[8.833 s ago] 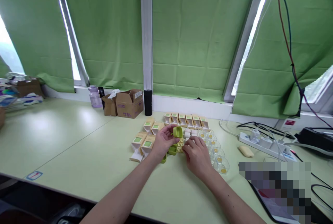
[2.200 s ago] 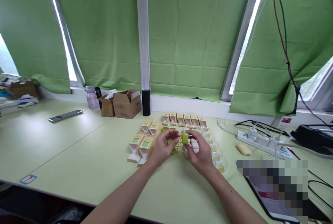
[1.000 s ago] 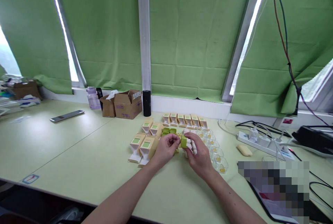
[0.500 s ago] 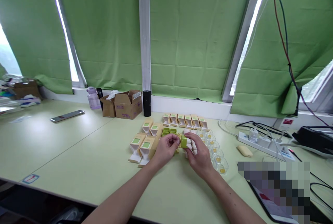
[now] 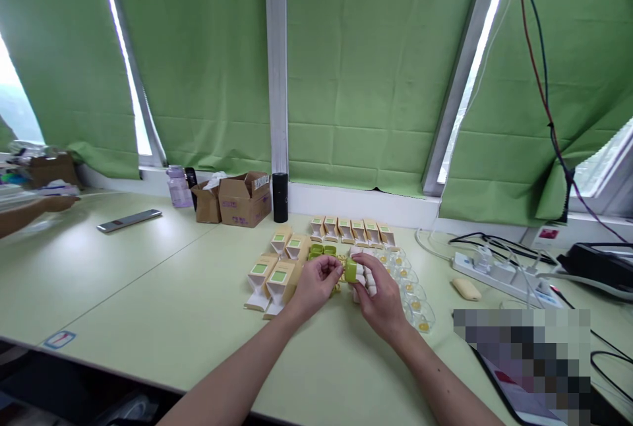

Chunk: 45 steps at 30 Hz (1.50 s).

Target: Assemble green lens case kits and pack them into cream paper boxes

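Between thumb and fingers, my right hand [image 5: 380, 291] grips a small green square plastic piece [image 5: 351, 270]. My left hand [image 5: 319, 281] is closed in a pinch just left of that piece; whatever its fingertips hold is too small to make out. White rounded pieces [image 5: 370, 281] lie in rows beneath the right hand. Right of them are clear plastic cups with yellow centres [image 5: 415, 305]. More green square pieces [image 5: 316, 250] and small yellow parts [image 5: 341, 258] sit behind my hands. Open cream cartons with green labels [image 5: 279, 276] stand to the left.
A row of small open cartons [image 5: 345, 228] lines the back. Further left are cardboard boxes [image 5: 244, 200], a black cylinder [image 5: 279, 197] and a purple bottle [image 5: 179, 186]. A power strip [image 5: 504, 277] and a tablet [image 5: 509, 383] lie right. Another person's hand [image 5: 58, 203] reaches in at far left.
Another person's arm and hand have come into view at the far left. My two hands and the green piece keep almost the same pose; the view has shifted very slightly.
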Tool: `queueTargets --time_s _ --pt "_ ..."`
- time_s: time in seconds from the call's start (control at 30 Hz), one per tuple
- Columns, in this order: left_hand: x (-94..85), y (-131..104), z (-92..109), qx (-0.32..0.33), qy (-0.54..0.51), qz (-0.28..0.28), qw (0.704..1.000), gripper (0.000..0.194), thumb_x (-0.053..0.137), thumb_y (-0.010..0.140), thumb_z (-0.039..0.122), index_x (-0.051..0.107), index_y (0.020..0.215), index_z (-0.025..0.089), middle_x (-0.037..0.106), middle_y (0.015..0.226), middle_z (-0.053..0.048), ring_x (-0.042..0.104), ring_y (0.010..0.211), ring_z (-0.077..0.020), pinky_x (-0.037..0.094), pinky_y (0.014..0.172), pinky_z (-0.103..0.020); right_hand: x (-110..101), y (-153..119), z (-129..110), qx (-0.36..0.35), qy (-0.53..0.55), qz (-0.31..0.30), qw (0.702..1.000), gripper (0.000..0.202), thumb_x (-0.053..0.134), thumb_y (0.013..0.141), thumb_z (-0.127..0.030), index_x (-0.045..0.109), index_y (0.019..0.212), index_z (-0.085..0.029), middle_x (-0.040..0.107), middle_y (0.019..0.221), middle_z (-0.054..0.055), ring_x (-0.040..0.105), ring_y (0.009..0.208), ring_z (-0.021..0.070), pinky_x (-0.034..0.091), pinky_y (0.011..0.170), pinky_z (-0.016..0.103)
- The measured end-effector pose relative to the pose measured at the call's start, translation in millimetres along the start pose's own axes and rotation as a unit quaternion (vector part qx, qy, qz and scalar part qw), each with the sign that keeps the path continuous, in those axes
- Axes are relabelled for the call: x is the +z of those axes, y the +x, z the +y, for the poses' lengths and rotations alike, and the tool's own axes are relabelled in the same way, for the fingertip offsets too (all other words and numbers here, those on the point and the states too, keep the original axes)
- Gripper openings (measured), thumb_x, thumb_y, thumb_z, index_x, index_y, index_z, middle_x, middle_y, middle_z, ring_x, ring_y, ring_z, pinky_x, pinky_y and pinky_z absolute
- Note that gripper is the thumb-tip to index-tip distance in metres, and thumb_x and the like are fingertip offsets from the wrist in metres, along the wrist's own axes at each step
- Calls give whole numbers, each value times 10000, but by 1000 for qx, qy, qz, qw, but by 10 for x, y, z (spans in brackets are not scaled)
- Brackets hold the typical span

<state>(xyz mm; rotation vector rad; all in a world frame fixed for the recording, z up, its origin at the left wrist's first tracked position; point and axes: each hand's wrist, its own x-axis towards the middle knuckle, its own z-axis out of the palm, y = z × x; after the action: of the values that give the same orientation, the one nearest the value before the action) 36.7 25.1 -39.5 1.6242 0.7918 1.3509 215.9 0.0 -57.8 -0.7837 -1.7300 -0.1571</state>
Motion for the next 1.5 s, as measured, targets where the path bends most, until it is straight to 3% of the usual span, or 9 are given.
queueTargets --time_s 1.5 --pt "-20 8 15 1 -9 21 1000 394 813 824 512 672 843 144 629 746 -17 561 677 -133 461 625 -252 -26 16 2 14 9 3 1000 426 573 935 -132 593 1345 -248 730 1282 121 704 1221 298 619 1016 501"
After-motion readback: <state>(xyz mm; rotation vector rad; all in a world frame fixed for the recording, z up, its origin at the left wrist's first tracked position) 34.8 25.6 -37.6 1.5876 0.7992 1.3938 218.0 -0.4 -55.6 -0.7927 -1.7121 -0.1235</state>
